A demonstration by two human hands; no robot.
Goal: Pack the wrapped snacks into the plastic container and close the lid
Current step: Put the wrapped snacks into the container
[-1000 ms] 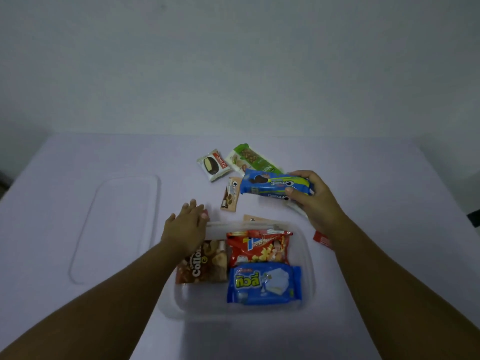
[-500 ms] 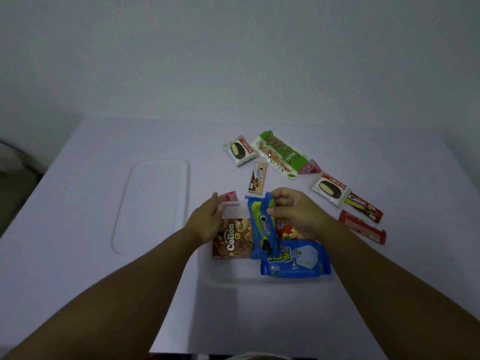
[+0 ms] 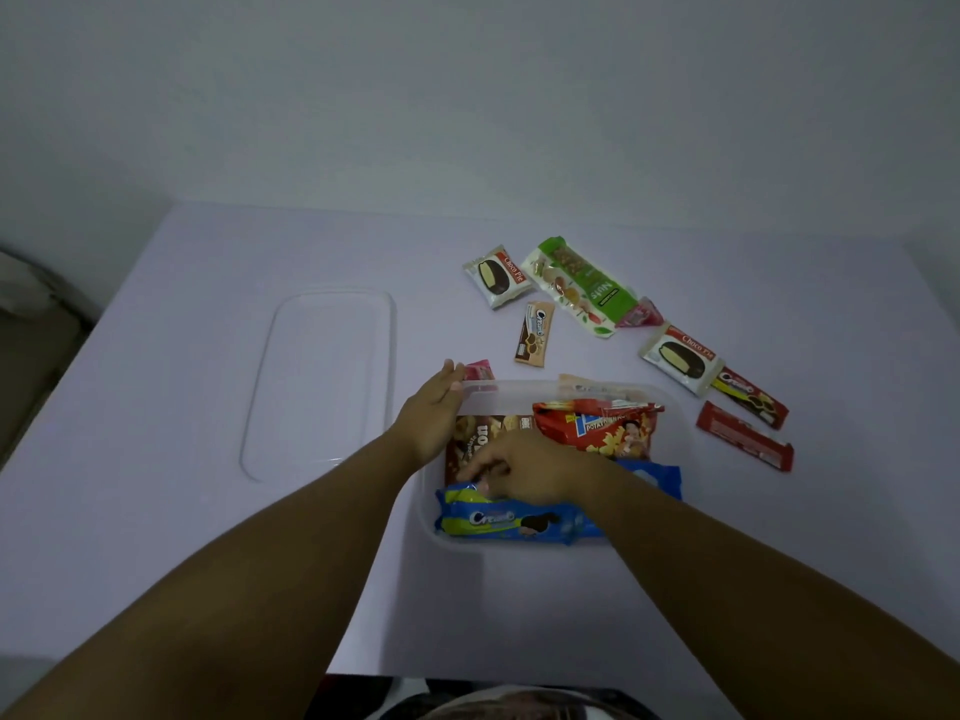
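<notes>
Snacks sit partly packed in the clear plastic container [image 3: 675, 407] near the front of the white bench [image 3: 156, 459]. The right hand [image 3: 535, 472] lies inside the container, fingers curled down onto the top edge of a blue cookie pack [image 3: 511, 522] that lies lengthwise along the near wall; whether it pinches the wrapper or only presses it, I cannot tell. The left hand [image 3: 434, 413] rests flat and spread on the container's far left corner. Also inside are a brown cookie box [image 3: 488, 433], a red chip bag [image 3: 602, 428] and a blue wafer pack [image 3: 660, 475]. The clear lid [image 3: 322, 381] lies flat to the left, apart from the container. Beyond it on the bench are two chocolate pies [image 3: 498, 275] [image 3: 680, 356], a green nut bar [image 3: 582, 285], a small tan cookie pack [image 3: 534, 334] and a red bar [image 3: 745, 441].
</notes>
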